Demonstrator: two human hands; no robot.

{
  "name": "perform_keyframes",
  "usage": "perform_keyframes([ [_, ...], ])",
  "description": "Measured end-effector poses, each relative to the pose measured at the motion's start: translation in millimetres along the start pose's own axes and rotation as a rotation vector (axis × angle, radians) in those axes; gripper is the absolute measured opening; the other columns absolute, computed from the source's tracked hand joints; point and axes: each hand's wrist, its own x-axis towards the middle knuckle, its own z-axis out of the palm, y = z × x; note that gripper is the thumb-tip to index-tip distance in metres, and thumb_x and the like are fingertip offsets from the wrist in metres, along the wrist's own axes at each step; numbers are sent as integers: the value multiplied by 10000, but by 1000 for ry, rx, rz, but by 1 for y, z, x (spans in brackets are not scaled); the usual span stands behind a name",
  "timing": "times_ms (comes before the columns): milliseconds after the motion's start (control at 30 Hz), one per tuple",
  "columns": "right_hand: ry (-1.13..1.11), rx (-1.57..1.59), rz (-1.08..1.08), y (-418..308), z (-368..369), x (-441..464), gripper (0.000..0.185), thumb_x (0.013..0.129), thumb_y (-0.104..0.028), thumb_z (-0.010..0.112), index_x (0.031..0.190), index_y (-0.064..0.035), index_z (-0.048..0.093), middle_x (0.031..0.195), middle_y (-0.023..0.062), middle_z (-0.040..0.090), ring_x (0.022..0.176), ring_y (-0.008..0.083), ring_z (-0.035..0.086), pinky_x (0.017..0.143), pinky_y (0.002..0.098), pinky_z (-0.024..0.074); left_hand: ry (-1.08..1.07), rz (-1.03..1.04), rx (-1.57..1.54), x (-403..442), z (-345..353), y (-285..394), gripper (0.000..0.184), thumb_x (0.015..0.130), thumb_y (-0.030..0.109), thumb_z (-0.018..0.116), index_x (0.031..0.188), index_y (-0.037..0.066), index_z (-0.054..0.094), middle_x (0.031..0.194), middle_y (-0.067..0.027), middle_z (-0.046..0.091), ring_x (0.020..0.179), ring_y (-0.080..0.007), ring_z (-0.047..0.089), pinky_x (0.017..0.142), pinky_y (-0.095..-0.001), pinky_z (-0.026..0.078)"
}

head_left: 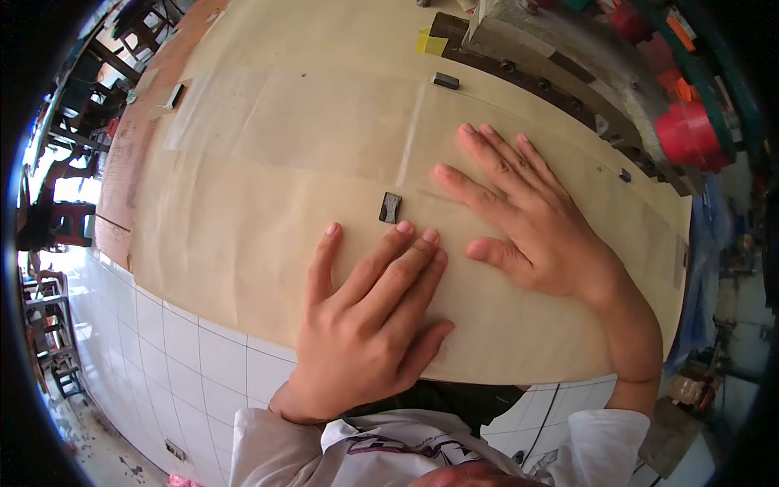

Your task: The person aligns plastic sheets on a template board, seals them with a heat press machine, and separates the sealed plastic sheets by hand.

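My left hand (369, 316) lies palm down on the tan sheet (268, 203) that covers the table, its fingers stretched out. Just beyond its fingertips is a small dark rectangular piece (390, 208) with a grey middle; the middle fingertip is very near it. To the right, my right hand (527, 211) rests flat with fingers spread and nothing in it. A dark block (445, 80) lies above the right fingertips, and a smaller dark block (624, 174) sits farther right, near the machine.
A metal machine edge (552, 89) with bolts and a red knob (690, 135) borders the table at the upper right. Another dark block (175, 96) lies at the upper left. Yellow tape (431, 41) marks the machine's near end. Stools (73, 223) stand at the far left.
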Motion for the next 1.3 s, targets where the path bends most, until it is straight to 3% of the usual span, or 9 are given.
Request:
perform_keyframes([
  [300, 93, -5, -14, 1, 8, -7, 581, 945, -445, 515, 1453, -179, 421, 1528, 212, 300, 1415, 387, 284, 1158, 533, 179, 82, -14, -19, -5, 2, 4, 483, 743, 272, 709, 1185, 83, 660, 1287, -59, 611, 1273, -262, 519, 1115, -550, 256],
  [500, 144, -12, -50, 4, 12, -11, 671, 949, -444, 511, 1476, -67, 339, 1522, 218, 309, 1428, 352, 270, 1174, 490, 168, 127, 25, 0, 0, -2, 9, 378, 783, 252, 704, 1120, 82, 676, 1223, -83, 643, 1222, -262, 552, 1093, -529, 303],
  [567, 144, 46, -39, 5, 14, -12, 743, 953, -471, 493, 1487, -8, 265, 1528, 211, 300, 1441, 321, 252, 1184, 471, 156, 95, 37, 49, 10, -10, 14, 363, 791, 268, 708, 1099, 78, 684, 1133, -104, 678, 1119, -273, 608, 1058, -500, 357],
  [633, 152, 42, -35, 7, 18, -13, 763, 952, -485, 487, 1493, -6, 242, 1532, 205, 296, 1446, 310, 244, 1189, 467, 146, -48, -57, 45, 32, -25, 16, 321, 799, 257, 715, 1051, 60, 691, 966, -129, 704, 932, -297, 656, 862, -406, 499],
  [733, 157, 78, -15, 7, 17, -13, 800, 944, -504, 491, 1503, -7, 206, 1541, 198, 283, 1451, 295, 234, 1196, 460, 134, -70, -62, 46, 66, -35, 7, 323, 802, 255, 716, 1045, 45, 685, 995, -138, 694, 907, -286, 663, 793, -389, 516],
  [800, 161, 118, 6, 5, 16, -13, 818, 938, -509, 499, 1507, -9, 192, 1545, 197, 274, 1451, 290, 233, 1198, 458, 131, -122, 150, 137, 77, -32, -6, 369, 809, 264, 712, 1098, 40, 666, 1140, -151, 649, 1029, -300, 630, 899, -411, 484],
  [1000, 148, 130, 45, 5, 17, -13, 905, 900, -545, 546, 1516, -12, 151, 1547, 202, 263, 1446, 304, 239, 1203, 446, 131, -75, 246, 23, 80, 5, -36, 504, 839, 299, 686, 1268, 59, 570, 1369, -152, 497, 1288, -351, 441, 1106, -461, 313],
  [1200, 170, 97, 22, 6, 19, -14, 928, 887, -581, 544, 1510, -2, 173, 1541, 206, 275, 1441, 309, 252, 1201, 438, 146, -87, 313, 12, 78, 6, -40, 576, 871, 330, 657, 1353, 66, 486, 1419, -155, 450, 1298, -356, 432, 1129, -463, 281],
  [1300, 184, 59, 17, 5, 20, -14, 887, 904, -536, 559, 1523, -42, 162, 1530, 211, 290, 1433, 300, 268, 1200, 441, 164, -87, 305, 28, 77, 7, -42, 578, 885, 335, 638, 1368, 67, 469, 1439, -155, 429, 1319, -361, 410, 1150, -475, 245],
])
